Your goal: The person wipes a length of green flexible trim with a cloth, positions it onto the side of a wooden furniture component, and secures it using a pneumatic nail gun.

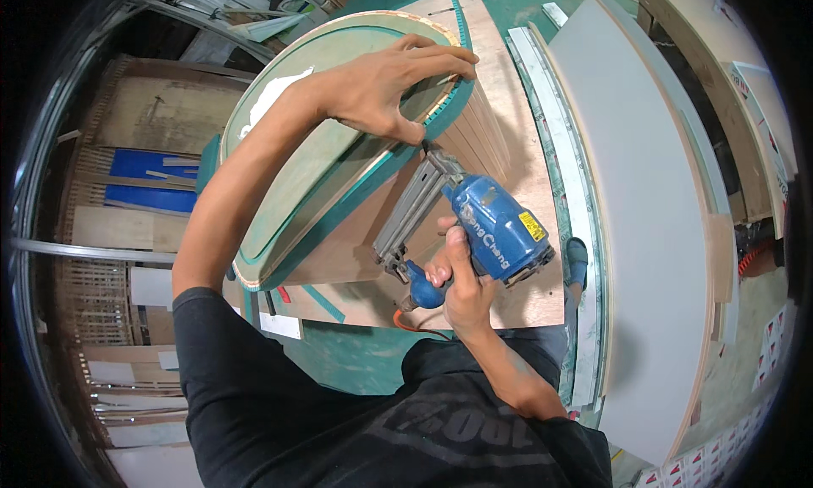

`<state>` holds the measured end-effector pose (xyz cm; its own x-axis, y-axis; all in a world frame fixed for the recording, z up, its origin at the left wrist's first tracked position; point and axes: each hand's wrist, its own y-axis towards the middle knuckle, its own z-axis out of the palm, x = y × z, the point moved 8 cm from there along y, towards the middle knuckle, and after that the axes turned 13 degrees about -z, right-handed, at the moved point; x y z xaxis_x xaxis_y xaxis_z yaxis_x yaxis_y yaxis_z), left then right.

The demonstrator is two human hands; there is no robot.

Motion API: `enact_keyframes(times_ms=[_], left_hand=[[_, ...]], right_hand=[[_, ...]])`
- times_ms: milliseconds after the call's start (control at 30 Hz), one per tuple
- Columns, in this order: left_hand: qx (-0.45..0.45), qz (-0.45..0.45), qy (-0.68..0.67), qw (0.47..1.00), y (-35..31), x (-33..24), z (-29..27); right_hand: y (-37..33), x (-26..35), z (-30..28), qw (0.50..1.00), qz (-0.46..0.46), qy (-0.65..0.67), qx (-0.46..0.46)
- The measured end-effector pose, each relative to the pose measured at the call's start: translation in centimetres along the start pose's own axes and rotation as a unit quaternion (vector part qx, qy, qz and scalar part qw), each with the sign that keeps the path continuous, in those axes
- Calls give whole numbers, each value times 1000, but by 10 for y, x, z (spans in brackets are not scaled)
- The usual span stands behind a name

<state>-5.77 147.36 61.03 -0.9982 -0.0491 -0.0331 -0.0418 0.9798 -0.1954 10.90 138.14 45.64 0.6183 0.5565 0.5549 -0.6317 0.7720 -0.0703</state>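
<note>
My left hand arches over the rounded end of a tall curved wooden frame with a greenish top. Its thumb and fingertips press a thin green strip to the rim; the strip's free end sticks up past my fingers. Slots or notches show along the strip where it bends. In my right hand is a blue nail gun, its handle wrapped by my fingers. The gun's nose is at the strip's edge, close below my left thumb. Whether it touches the strip I cannot tell. An orange air hose runs from the handle.
The frame stands on a plywood board. Long white-edged strips and a large grey panel lie to the right. Stacked boards and a blue sheet are at the left. A green offcut lies near me.
</note>
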Motion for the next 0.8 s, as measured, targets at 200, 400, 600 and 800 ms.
enact_keyframes(times_ms=[200,400,600,800], left_hand=[[-5,8,-6,1000,1,5,1],[19,20,-15,1000,7,8,-4],[38,-17,-46,998,14,15,-4],[-8,42,-16,999,14,14,-5]], right_hand=[[2,-3,-1,1000,-13,17,-17],[-1,-10,5,996,21,79,-35],[-4,-10,12,997,36,58,-39],[-6,-8,20,991,71,103,-54]])
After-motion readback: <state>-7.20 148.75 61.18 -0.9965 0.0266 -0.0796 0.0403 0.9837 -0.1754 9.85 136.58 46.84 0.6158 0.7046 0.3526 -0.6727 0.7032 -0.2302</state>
